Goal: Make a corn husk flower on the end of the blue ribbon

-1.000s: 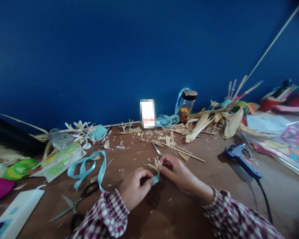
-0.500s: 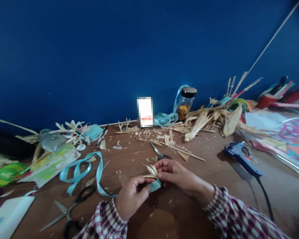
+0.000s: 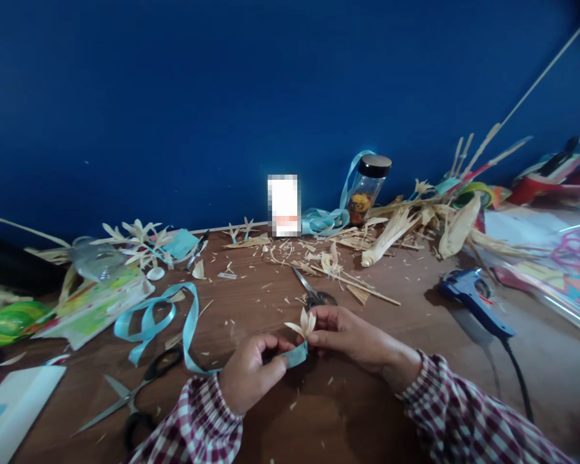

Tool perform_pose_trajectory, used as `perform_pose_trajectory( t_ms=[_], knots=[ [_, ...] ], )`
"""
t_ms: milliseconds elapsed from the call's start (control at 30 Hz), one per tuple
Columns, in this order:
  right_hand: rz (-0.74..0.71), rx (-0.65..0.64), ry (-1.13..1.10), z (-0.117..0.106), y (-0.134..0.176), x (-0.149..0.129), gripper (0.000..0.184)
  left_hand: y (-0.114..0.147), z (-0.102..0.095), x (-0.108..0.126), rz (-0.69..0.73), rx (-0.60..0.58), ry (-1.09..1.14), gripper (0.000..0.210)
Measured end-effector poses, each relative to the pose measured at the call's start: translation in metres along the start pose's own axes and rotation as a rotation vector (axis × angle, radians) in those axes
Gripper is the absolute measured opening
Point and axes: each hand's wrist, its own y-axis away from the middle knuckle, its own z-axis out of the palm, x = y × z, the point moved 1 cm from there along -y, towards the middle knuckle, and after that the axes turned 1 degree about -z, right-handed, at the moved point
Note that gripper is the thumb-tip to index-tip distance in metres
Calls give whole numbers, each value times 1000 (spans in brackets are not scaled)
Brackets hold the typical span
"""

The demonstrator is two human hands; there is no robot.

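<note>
My right hand (image 3: 336,335) pinches a small cream husk flower (image 3: 303,324) with pointed petals, held upright just above the table. Light-blue ribbon (image 3: 297,355) runs from the flower's base to my left hand (image 3: 256,370), whose thumb and fingers are closed on it. From behind my left hand the ribbon's loose length curls away across the table to the left. Small scissors (image 3: 314,293) lie just beyond my right hand, their handles partly hidden by it. Larger black-handled scissors (image 3: 131,396) lie spread apart left of my left sleeve.
A blue glue gun (image 3: 478,303) lies on the right, its cord trailing forward. Dried corn husks (image 3: 391,238) and scraps litter the back, beside a black-lidded jar (image 3: 367,190). More husk flowers (image 3: 140,238) lie at the back left. A white box (image 3: 24,409) sits front left.
The flower has turned more upright with its petals fanned out. My left hand has drawn slightly left and away from it, so more ribbon shows between the hands.
</note>
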Motion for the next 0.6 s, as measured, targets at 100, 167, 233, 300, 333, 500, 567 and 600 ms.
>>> perform_pose_trajectory(
  t_ms=[100,167,233,300,333,500,567,600],
  knots=[
    [-10,24,11,-1,0,-1,21,0,-1,-1,-16,-20,-25,23],
    [-9,40,4,-1,0,-1,22,-1,-2,0,-27,-15,-42,24],
    [-6,57,2,-1,-1,0,23,-1,-1,2,-34,-16,-45,25],
    [-2,79,24,-2,-2,2,24,-1,0,3,-49,-8,-33,26],
    [-1,91,45,-3,-2,3,24,0,0,4,-63,3,-27,27],
    [-17,129,174,-2,-3,7,21,1,2,8,-85,50,-4,27],
    [-35,162,220,1,-2,6,19,1,3,11,-59,81,-16,27],
    [-48,186,243,2,-2,5,17,1,4,12,-40,105,-29,26]
  ],
)
